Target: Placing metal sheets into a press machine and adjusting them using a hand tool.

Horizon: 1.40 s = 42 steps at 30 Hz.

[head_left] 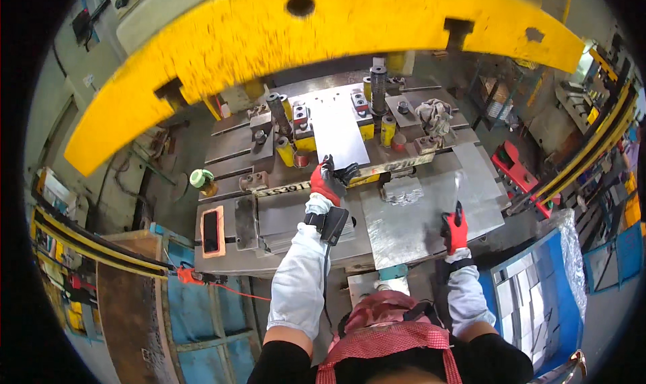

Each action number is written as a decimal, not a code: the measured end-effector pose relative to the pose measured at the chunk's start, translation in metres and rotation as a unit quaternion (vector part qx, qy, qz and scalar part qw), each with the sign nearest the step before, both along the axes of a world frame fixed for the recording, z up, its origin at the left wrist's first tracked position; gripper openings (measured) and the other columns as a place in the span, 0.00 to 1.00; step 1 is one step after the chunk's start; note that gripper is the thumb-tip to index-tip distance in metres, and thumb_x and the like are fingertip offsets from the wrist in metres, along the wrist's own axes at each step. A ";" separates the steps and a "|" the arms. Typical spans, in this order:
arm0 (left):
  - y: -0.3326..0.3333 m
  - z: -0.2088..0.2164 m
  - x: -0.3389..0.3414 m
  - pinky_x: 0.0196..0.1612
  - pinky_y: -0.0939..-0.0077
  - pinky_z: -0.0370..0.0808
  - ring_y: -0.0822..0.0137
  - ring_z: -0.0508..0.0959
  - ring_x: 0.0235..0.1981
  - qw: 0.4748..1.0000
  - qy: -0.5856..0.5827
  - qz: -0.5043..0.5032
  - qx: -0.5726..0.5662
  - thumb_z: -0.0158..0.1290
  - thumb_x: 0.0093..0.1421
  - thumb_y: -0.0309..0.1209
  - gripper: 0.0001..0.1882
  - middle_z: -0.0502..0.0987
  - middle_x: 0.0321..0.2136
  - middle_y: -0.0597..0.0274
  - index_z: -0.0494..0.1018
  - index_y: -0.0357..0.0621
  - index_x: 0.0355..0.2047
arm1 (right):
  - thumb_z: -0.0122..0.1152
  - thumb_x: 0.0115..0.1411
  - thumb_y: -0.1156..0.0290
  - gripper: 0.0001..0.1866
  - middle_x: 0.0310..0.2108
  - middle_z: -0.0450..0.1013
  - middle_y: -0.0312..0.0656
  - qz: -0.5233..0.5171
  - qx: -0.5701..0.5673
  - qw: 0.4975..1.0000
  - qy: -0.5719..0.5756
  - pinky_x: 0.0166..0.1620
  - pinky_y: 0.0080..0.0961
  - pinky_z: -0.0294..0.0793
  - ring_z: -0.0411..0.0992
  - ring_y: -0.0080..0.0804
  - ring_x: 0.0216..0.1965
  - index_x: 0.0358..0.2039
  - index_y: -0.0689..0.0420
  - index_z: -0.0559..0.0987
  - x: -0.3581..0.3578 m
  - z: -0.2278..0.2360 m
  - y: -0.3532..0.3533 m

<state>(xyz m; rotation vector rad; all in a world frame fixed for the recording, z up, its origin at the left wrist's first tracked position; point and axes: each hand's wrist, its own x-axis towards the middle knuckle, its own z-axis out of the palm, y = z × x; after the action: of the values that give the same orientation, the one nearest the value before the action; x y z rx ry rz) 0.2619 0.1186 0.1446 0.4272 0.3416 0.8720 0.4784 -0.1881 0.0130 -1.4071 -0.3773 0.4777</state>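
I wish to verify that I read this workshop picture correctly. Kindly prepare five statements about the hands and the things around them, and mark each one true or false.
1. The left hand and the right hand are both gloved in red and black. True.
2. The phone-like device lies to the right of both hands. False: the phone-like device lies to the left of both.
3. The left hand is nearer than the right hand to the bright sheet. True.
4. The crumpled cloth lies to the left of the bright sheet. False: the crumpled cloth lies to its right.
5. The large overhead beam is yellow. True.
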 end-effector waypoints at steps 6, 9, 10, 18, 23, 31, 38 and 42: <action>0.000 -0.003 -0.006 0.37 0.59 0.78 0.48 0.75 0.36 1.000 0.030 -0.005 -0.009 0.45 0.60 0.39 0.19 0.72 0.40 0.48 0.64 0.39 0.46 | 0.57 0.54 0.75 0.27 0.32 0.68 0.32 0.274 0.074 0.956 -0.069 0.31 0.15 0.68 0.66 0.16 0.30 0.55 0.57 0.63 -0.064 0.177 0.140; 0.003 -0.006 -0.003 0.38 0.58 0.77 0.47 0.75 0.36 1.000 0.011 -0.015 -0.003 0.44 0.60 0.39 0.19 0.72 0.39 0.47 0.64 0.40 0.46 | 0.59 0.52 0.69 0.12 0.22 0.65 0.28 0.409 0.081 0.909 -0.006 0.20 0.14 0.60 0.63 0.15 0.19 0.36 0.55 0.71 -0.048 0.210 0.222; 0.004 -0.009 -0.004 0.38 0.56 0.76 0.46 0.75 0.37 1.000 -0.003 -0.012 -0.001 0.44 0.60 0.40 0.19 0.72 0.39 0.45 0.63 0.39 0.46 | 0.58 0.52 0.70 0.11 0.22 0.67 0.30 0.430 0.125 0.881 -0.151 0.20 0.16 0.62 0.64 0.16 0.19 0.36 0.55 0.72 -0.042 0.208 0.245; 0.000 -0.007 -0.007 0.42 0.54 0.74 0.45 0.74 0.38 1.000 -0.009 0.028 -0.007 0.46 0.59 0.41 0.19 0.71 0.40 0.46 0.64 0.41 0.44 | 0.51 0.52 0.78 0.17 0.28 0.69 0.37 0.347 0.216 0.798 -0.443 0.26 0.20 0.65 0.66 0.21 0.27 0.44 0.54 0.72 -0.026 0.198 0.256; 0.001 -0.016 -0.012 0.37 0.60 0.77 0.49 0.76 0.35 0.999 0.016 -0.033 -0.027 0.48 0.58 0.45 0.22 0.72 0.40 0.48 0.63 0.42 0.45 | 0.55 0.54 0.74 0.24 0.30 0.69 0.33 0.350 0.113 0.922 0.124 0.24 0.13 0.62 0.63 0.16 0.22 0.53 0.58 0.65 -0.019 0.179 0.099; 0.003 -0.006 0.007 0.31 0.63 0.77 0.53 0.77 0.28 0.994 0.046 0.088 -0.036 0.48 0.58 0.40 0.16 0.74 0.36 0.55 0.67 0.47 0.43 | 0.57 0.52 0.71 0.24 0.23 0.68 0.32 0.340 -0.139 0.916 0.161 0.19 0.17 0.60 0.62 0.19 0.16 0.51 0.56 0.67 0.012 0.085 0.028; 0.060 -0.002 0.035 0.31 0.63 0.77 0.51 0.77 0.32 0.991 0.038 0.065 -0.110 0.48 0.58 0.39 0.18 0.73 0.38 0.50 0.64 0.41 0.43 | 0.55 0.54 0.70 0.24 0.22 0.71 0.35 0.315 -0.080 0.936 0.134 0.14 0.16 0.56 0.59 0.19 0.11 0.53 0.56 0.65 0.002 0.081 0.030; 0.068 -0.007 0.043 0.32 0.61 0.77 0.50 0.77 0.31 0.990 0.043 0.086 -0.100 0.47 0.58 0.42 0.19 0.73 0.38 0.47 0.64 0.42 0.44 | 0.56 0.52 0.70 0.25 0.20 0.69 0.33 0.253 -0.107 0.956 0.106 0.14 0.17 0.56 0.61 0.19 0.12 0.52 0.54 0.66 0.002 0.075 0.010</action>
<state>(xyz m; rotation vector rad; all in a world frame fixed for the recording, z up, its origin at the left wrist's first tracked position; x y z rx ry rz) 0.3054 0.1869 0.1376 0.2519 0.5454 0.9778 0.4805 -0.1779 0.0884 -1.4457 -0.5243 1.1080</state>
